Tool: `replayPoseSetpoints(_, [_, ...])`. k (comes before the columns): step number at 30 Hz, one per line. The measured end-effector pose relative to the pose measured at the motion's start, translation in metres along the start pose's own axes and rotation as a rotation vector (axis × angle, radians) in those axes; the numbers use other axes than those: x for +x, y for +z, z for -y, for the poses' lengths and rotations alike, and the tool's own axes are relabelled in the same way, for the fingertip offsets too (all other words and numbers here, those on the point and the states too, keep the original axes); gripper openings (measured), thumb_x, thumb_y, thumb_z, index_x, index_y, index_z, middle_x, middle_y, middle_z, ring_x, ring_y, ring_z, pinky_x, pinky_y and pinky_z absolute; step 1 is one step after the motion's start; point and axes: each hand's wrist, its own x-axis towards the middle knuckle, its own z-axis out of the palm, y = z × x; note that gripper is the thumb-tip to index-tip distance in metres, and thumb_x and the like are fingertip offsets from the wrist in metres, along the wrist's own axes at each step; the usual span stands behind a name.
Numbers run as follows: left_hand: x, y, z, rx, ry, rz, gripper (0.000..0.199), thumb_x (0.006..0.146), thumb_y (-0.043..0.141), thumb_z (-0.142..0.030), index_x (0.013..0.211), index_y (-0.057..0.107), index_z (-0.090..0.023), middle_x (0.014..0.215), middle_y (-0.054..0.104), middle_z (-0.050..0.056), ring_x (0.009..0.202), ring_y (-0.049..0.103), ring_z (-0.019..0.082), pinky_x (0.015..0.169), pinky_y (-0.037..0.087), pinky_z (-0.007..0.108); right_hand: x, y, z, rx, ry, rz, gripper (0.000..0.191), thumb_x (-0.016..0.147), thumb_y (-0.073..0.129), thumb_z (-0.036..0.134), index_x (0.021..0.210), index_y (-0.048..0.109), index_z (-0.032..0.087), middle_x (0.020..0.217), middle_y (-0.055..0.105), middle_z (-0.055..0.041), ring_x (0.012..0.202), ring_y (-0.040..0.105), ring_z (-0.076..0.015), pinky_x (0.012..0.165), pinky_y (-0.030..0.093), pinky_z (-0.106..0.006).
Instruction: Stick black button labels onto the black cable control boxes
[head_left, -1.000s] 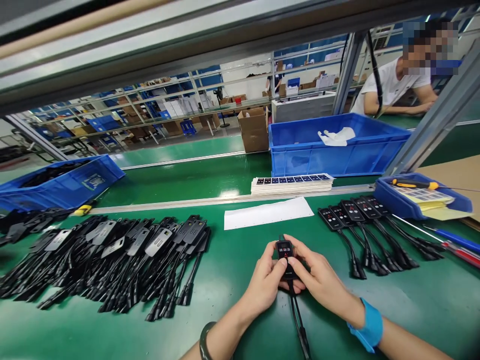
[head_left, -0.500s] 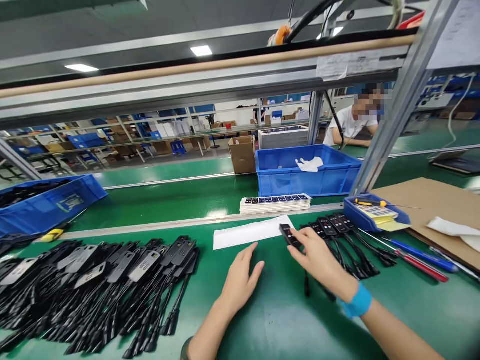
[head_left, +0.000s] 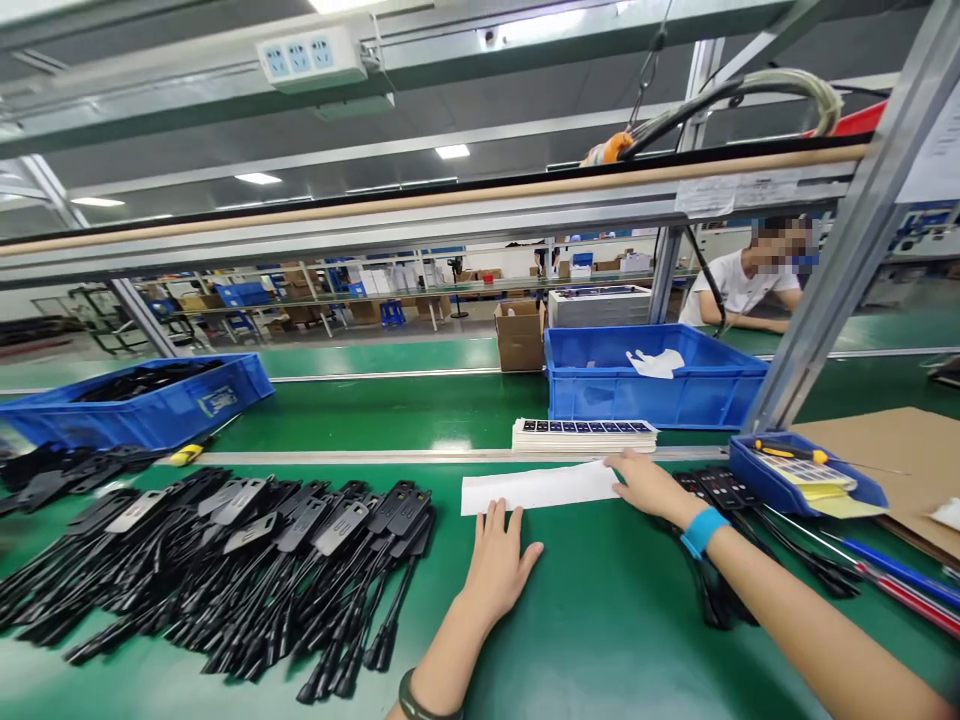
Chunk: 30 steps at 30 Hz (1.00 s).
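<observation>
A white paper strip (head_left: 540, 488) lies on the green table between my hands. My left hand (head_left: 499, 565) is spread flat, its fingertips at the strip's lower left edge. At the strip's right end is my right hand (head_left: 651, 485), its fingertips touching the paper; the thumb is apart from the fingers and no device shows in it. Black cabled devices with printed faces (head_left: 724, 488) lie right of that hand, partly behind the wrist. A large pile of black cabled devices (head_left: 307, 530) spreads across the left side.
Beyond the strip sit a stack of label sheets (head_left: 585, 436) and a blue bin (head_left: 652, 395). A small blue tray (head_left: 810, 480), screwdrivers (head_left: 900, 590) and cardboard (head_left: 892, 450) are at right. Another blue bin (head_left: 150, 405) stands left. A person (head_left: 742, 285) sits beyond the metal frame.
My right hand has let go of the black device and moved up to the paper strip's right end. My left hand has flattened at the strip's lower edge. The view has tilted up.
</observation>
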Motion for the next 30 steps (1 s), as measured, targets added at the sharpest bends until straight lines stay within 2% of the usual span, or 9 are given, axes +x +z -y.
replayPoseSetpoints(2, [0.000, -0.001, -0.001, 0.006, -0.003, 0.004, 0.056, 0.093, 0.046, -0.036, 0.140, 0.042, -0.006, 0.150, 0.032, 0.026, 0.142, 0.022, 0.039, 0.114, 0.023, 0.057, 0.023, 0.003, 0.003, 0.068, -0.082, 0.070, 0.056, 0.075, 0.069, 0.023, 0.128, 0.055, 0.016, 0.121, 0.054, -0.0147, 0.115, 0.052, -0.0276, 0.097, 0.041, -0.035])
replayPoseSetpoints(4, [0.000, -0.001, -0.002, 0.012, -0.005, 0.004, 0.057, 0.093, 0.047, -0.035, 0.140, 0.042, -0.005, 0.149, 0.033, 0.026, 0.141, 0.023, 0.038, 0.115, 0.023, 0.056, 0.040, 0.007, 0.002, 0.121, -0.098, 0.122, 0.073, 0.056, 0.083, 0.029, 0.123, 0.057, 0.016, 0.119, 0.053, -0.0156, 0.116, 0.049, -0.0338, 0.093, 0.043, -0.040])
replayPoseSetpoints(7, [0.000, -0.003, -0.005, 0.017, -0.022, -0.002, 0.058, 0.092, 0.050, -0.033, 0.141, 0.040, -0.005, 0.149, 0.032, 0.027, 0.141, 0.023, 0.039, 0.114, 0.025, 0.057, 0.050, 0.012, -0.002, 0.210, -0.127, 0.153, 0.062, 0.040, 0.087, 0.030, 0.096, 0.065, 0.017, 0.102, 0.056, -0.0127, 0.107, 0.049, -0.0393, 0.086, 0.045, -0.047])
replayPoseSetpoints(11, [0.001, -0.003, -0.008, 0.023, -0.003, -0.158, 0.052, 0.093, 0.047, -0.025, 0.141, 0.038, -0.008, 0.152, 0.026, 0.027, 0.143, 0.015, 0.038, 0.113, 0.024, 0.062, 0.049, 0.009, -0.004, 0.426, -0.234, 0.107, 0.032, 0.056, 0.078, 0.041, 0.066, 0.056, 0.020, 0.080, 0.058, -0.0060, 0.091, 0.054, -0.0300, 0.084, 0.044, -0.041])
replayPoseSetpoints(15, [0.001, 0.002, -0.007, 0.005, 0.150, -0.445, 0.045, 0.095, 0.037, -0.019, 0.139, 0.038, -0.013, 0.151, 0.030, 0.022, 0.144, 0.017, 0.033, 0.112, 0.027, 0.062, 0.059, -0.012, -0.007, 0.736, -0.164, -0.025, 0.043, 0.082, 0.053, 0.060, 0.072, 0.053, 0.018, 0.068, 0.055, -0.0018, 0.062, 0.051, -0.0157, 0.061, 0.044, -0.030])
replayPoseSetpoints(19, [0.000, 0.008, -0.005, -0.035, 0.180, -0.453, 0.044, 0.095, 0.036, -0.020, 0.138, 0.039, -0.015, 0.148, 0.036, 0.020, 0.142, 0.025, 0.033, 0.111, 0.031, 0.061, 0.078, -0.049, -0.021, 1.036, -0.027, -0.180, 0.051, 0.092, 0.025, 0.062, 0.082, 0.049, 0.019, 0.065, 0.051, -0.0008, 0.051, 0.048, -0.0125, 0.046, 0.040, -0.025])
replayPoseSetpoints(22, [-0.001, 0.008, -0.005, -0.052, 0.160, -0.403, 0.044, 0.094, 0.036, -0.020, 0.137, 0.042, -0.014, 0.148, 0.036, 0.021, 0.141, 0.027, 0.034, 0.110, 0.032, 0.061, 0.086, -0.075, -0.029, 1.165, -0.050, -0.260, 0.064, 0.091, 0.002, 0.062, 0.082, 0.049, 0.020, 0.083, 0.061, -0.0125, 0.079, 0.062, -0.0187, 0.061, 0.054, -0.032])
replayPoseSetpoints(25, [-0.001, 0.007, -0.008, -0.069, 0.143, -0.351, 0.044, 0.093, 0.037, -0.021, 0.136, 0.045, -0.013, 0.148, 0.036, 0.022, 0.140, 0.029, 0.035, 0.110, 0.033, 0.061, 0.093, -0.078, -0.026, 1.162, -0.066, -0.295, 0.074, 0.091, -0.007, 0.060, 0.092, 0.053, 0.017, 0.105, 0.063, -0.0191, 0.106, 0.060, -0.0208, 0.084, 0.055, -0.036])
replayPoseSetpoints(30, [-0.002, 0.005, -0.011, -0.078, 0.162, -0.306, 0.044, 0.093, 0.037, -0.020, 0.135, 0.047, -0.012, 0.146, 0.039, 0.022, 0.139, 0.032, 0.034, 0.111, 0.032, 0.060, 0.108, -0.030, -0.006, 0.814, 0.019, -0.199, 0.041, 0.093, 0.047, 0.049, 0.102, 0.060, 0.012, 0.105, 0.065, -0.0122, 0.104, 0.061, -0.0236, 0.093, 0.049, -0.045])
